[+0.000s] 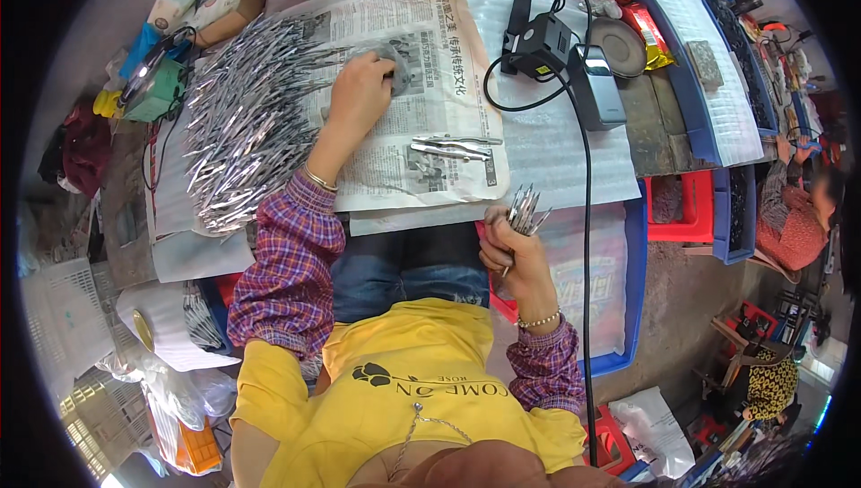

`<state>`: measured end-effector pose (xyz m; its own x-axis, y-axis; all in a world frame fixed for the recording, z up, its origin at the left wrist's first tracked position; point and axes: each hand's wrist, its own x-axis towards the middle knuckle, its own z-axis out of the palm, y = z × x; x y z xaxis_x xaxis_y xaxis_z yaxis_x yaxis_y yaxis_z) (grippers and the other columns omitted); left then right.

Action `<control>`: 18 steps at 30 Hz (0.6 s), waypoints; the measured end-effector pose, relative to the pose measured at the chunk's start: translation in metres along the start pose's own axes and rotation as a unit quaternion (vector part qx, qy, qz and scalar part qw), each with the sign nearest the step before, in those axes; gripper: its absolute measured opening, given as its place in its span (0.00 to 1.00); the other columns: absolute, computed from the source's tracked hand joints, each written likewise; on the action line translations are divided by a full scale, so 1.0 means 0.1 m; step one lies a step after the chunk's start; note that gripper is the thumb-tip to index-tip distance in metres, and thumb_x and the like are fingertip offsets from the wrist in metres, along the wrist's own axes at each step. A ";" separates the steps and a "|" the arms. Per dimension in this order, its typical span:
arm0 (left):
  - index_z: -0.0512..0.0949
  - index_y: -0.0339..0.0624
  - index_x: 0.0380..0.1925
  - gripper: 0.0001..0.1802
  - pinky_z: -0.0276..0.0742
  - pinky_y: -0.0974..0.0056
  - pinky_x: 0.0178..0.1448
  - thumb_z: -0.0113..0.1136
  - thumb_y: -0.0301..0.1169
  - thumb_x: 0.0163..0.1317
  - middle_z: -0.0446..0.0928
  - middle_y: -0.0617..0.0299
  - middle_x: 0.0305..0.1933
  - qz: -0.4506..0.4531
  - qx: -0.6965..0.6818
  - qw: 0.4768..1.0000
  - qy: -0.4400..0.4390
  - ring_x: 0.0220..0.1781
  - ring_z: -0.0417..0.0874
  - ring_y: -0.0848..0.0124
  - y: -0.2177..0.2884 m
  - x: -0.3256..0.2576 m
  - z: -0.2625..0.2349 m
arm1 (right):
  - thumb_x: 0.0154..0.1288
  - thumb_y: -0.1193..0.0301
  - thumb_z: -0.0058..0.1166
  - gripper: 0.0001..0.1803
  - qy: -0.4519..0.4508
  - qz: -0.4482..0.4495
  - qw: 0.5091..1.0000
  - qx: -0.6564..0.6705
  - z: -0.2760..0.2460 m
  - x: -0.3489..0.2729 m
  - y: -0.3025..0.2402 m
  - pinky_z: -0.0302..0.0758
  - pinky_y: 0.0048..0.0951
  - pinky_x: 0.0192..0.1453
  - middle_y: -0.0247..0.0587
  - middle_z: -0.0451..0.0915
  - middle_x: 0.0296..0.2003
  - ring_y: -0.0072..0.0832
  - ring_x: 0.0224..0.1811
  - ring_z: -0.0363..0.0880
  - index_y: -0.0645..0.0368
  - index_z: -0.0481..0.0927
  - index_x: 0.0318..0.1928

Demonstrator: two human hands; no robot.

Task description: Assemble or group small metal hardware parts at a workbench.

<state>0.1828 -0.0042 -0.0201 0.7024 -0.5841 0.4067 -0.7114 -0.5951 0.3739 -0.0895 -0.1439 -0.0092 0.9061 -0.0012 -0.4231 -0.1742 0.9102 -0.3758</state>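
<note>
My left hand is over the newspaper, fingers curled. Beside its fingertips is a greyish, see-through patch; what the fingers hold, if anything, is hidden. My right hand, at the table's near edge, is closed around a bunch of slim pointed metal pieces, tips up. Several similar shiny pieces lie side by side on the newspaper between the hands. A wide, dense heap of such metal pieces covers the paper to the left of my left hand.
A black and grey device with a black cable stands at the right, its cable hanging past my right hand. Nearby are a round grey dish and blue trays. A green box sits far left. Another person is at far right.
</note>
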 end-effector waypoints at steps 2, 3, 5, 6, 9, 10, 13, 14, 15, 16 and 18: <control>0.79 0.39 0.32 0.10 0.72 0.57 0.43 0.55 0.24 0.47 0.76 0.54 0.32 -0.001 0.000 1.000 -0.016 0.39 0.76 0.54 0.02 0.00 0.01 | 0.60 0.71 0.55 0.06 0.051 -0.005 0.986 -0.157 0.08 -0.01 -0.05 0.49 0.17 0.17 0.25 0.64 0.16 0.13 0.13 0.55 0.61 0.77 0.34; 0.78 0.39 0.32 0.09 0.72 0.57 0.43 0.55 0.24 0.47 0.75 0.54 0.33 -0.004 0.004 1.000 -0.027 0.39 0.76 0.55 0.03 0.00 0.00 | 0.60 0.71 0.55 0.06 0.051 -0.005 0.986 -0.158 0.14 0.01 -0.09 0.49 0.17 0.17 0.25 0.64 0.16 0.13 0.13 0.55 0.61 0.77 0.34; 0.78 0.40 0.31 0.09 0.72 0.56 0.43 0.55 0.24 0.47 0.75 0.54 0.32 0.000 0.005 1.000 -0.012 0.38 0.76 0.55 0.02 -0.01 0.03 | 0.58 0.71 0.56 0.06 0.118 -0.020 0.922 -0.368 0.25 0.08 -0.14 0.56 0.20 0.18 0.28 0.68 0.15 0.14 0.15 0.62 0.62 0.80 0.32; 0.78 0.40 0.31 0.08 0.71 0.56 0.42 0.55 0.24 0.47 0.75 0.54 0.32 0.007 0.004 1.000 0.002 0.38 0.76 0.55 0.02 -0.01 0.03 | 0.58 0.71 0.56 0.06 0.118 -0.020 0.922 -0.369 0.23 0.15 -0.12 0.56 0.20 0.18 0.28 0.68 0.15 0.14 0.15 0.62 0.62 0.80 0.32; 0.79 0.40 0.31 0.09 0.72 0.57 0.43 0.56 0.24 0.48 0.76 0.53 0.33 -0.010 -0.004 1.000 -0.003 0.38 0.77 0.55 0.04 0.01 -0.01 | 0.54 0.72 0.59 0.06 0.053 -0.260 0.809 -0.525 0.16 0.37 -0.14 0.66 0.26 0.24 0.34 0.75 0.20 0.24 0.21 0.73 0.60 0.81 0.33; 0.79 0.40 0.31 0.09 0.72 0.57 0.43 0.56 0.24 0.48 0.76 0.53 0.33 -0.011 -0.003 1.000 -0.003 0.38 0.77 0.55 0.04 0.01 -0.03 | 0.52 0.73 0.58 0.07 0.058 -0.304 0.710 -0.632 0.22 0.42 -0.21 0.69 0.30 0.28 0.35 0.77 0.25 0.30 0.25 0.76 0.59 0.81 0.34; 0.80 0.40 0.29 0.07 0.73 0.57 0.40 0.56 0.25 0.48 0.78 0.51 0.29 -0.004 -0.061 0.997 0.044 0.34 0.78 0.54 0.05 0.02 -0.10 | 0.47 0.76 0.57 0.12 0.074 -0.360 0.559 -0.743 0.30 0.58 -0.29 0.73 0.34 0.32 0.35 0.78 0.34 0.39 0.31 0.78 0.56 0.81 0.36; 0.80 0.39 0.30 0.08 0.74 0.58 0.40 0.55 0.25 0.48 0.78 0.50 0.30 -0.024 -0.084 0.995 0.046 0.33 0.79 0.54 0.05 0.02 -0.13 | 0.45 0.77 0.57 0.15 0.087 -0.377 0.521 -0.760 0.32 0.64 -0.30 0.73 0.36 0.32 0.34 0.77 0.39 0.41 0.32 0.78 0.55 0.81 0.38; 0.80 0.39 0.31 0.09 0.74 0.58 0.39 0.55 0.25 0.49 0.79 0.50 0.31 -0.046 -0.108 0.992 0.047 0.32 0.80 0.54 0.07 0.02 -0.15 | 0.45 0.77 0.57 0.15 0.086 -0.377 0.521 -0.761 0.33 0.68 -0.30 0.73 0.36 0.32 0.34 0.77 0.39 0.41 0.32 0.78 0.55 0.81 0.38; 0.80 0.39 0.31 0.09 0.74 0.58 0.39 0.55 0.25 0.49 0.79 0.50 0.31 -0.046 -0.108 0.992 0.048 0.32 0.80 0.54 0.08 0.02 -0.18 | 0.44 0.78 0.56 0.16 0.099 -0.370 0.495 -0.780 0.34 0.73 -0.29 0.73 0.37 0.32 0.33 0.77 0.40 0.41 0.32 0.78 0.55 0.80 0.39; 0.80 0.39 0.32 0.09 0.75 0.61 0.37 0.55 0.24 0.49 0.79 0.50 0.31 -0.050 -0.110 0.992 0.048 0.30 0.80 0.54 0.10 0.02 -0.24 | 0.43 0.78 0.55 0.18 0.110 -0.363 0.468 -0.798 0.36 0.81 -0.27 0.74 0.38 0.32 0.32 0.76 0.41 0.41 0.31 0.78 0.54 0.79 0.40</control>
<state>0.1766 0.0019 0.0049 0.7714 -0.4674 0.4317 -0.6340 -0.5067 0.5842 0.0022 -0.1539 -0.0034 0.9190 -0.2735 0.2841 -0.0774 -0.8316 -0.5500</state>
